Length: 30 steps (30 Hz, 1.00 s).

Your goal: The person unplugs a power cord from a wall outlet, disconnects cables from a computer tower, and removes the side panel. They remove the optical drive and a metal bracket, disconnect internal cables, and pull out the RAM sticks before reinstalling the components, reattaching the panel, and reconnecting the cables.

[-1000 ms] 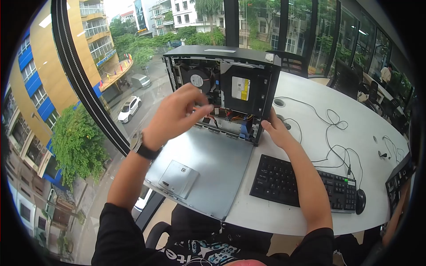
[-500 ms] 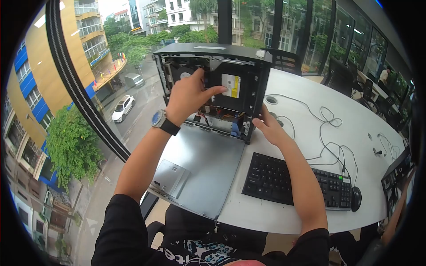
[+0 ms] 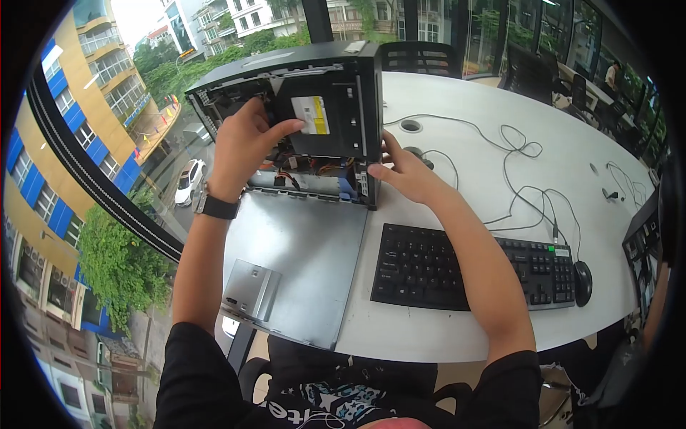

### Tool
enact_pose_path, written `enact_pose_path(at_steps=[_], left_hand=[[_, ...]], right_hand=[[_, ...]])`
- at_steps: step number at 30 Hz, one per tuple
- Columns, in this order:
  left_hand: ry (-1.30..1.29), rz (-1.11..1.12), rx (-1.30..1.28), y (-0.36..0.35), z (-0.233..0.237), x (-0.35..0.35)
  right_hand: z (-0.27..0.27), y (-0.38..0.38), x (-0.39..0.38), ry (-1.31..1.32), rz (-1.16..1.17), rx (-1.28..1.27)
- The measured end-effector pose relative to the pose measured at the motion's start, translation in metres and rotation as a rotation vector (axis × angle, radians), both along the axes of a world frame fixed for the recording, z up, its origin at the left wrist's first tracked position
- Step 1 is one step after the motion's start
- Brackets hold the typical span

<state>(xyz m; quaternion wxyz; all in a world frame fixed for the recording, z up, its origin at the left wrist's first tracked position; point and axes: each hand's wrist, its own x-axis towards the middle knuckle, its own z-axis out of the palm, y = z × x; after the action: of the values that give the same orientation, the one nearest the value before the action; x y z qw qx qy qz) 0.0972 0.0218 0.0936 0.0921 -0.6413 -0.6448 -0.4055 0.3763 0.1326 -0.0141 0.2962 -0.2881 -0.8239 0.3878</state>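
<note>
A black computer case (image 3: 286, 68) stands upright on the table with its inside facing me. My left hand (image 3: 246, 143) reaches into it, fingers hidden behind a black drive bay (image 3: 336, 118) and thumb lying near its white and yellow label (image 3: 310, 116). At the case's right edge, my right hand (image 3: 407, 170) holds the side, thumb on the near face and fingers behind. The metal side panel (image 3: 300, 250) lies flat in front of the case. Wires (image 3: 287, 179) show along the bottom of the case.
On the right are a black keyboard (image 3: 418, 268) beneath my right forearm, a mouse (image 3: 583, 284) and loose cables (image 3: 507, 175). Another opened device (image 3: 643, 243) stands at the far right, with part of a person's arm beside it. A window borders the left side.
The view has shifted, so the case and both hands appear further left and higher. The case looks turned slightly. My left thumb stays near the label, and my right hand remains at the edge.
</note>
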Motion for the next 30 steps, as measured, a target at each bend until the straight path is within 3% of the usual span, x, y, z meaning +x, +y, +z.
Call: enact_pose_path(at_steps=[15,18,20,21,28,30], left_hand=[[-0.037,0.029,-0.010,-0.004,0.000,-0.015],[-0.115,-0.004,-0.101,-0.016,-0.003,-0.017],[-0.243,-0.210,-0.029,-0.018,-0.012,-0.020],[-0.246,-0.207,-0.029,-0.024,-0.013,-0.020],[-0.013,-0.388,0.153,-0.042,-0.023,-0.016],[0.271,-0.310,0.033,-0.058,-0.025,-0.015]], right_hand=[[-0.005,0.007,-0.001,-0.017,0.024,0.022],[-0.006,0.008,-0.001,-0.008,0.027,0.011],[-0.005,0.006,0.000,-0.012,0.027,0.009],[-0.004,0.005,0.000,-0.016,0.026,0.007],[-0.002,0.003,-0.002,-0.023,0.011,-0.007],[-0.003,0.003,-0.002,-0.018,-0.002,0.013]])
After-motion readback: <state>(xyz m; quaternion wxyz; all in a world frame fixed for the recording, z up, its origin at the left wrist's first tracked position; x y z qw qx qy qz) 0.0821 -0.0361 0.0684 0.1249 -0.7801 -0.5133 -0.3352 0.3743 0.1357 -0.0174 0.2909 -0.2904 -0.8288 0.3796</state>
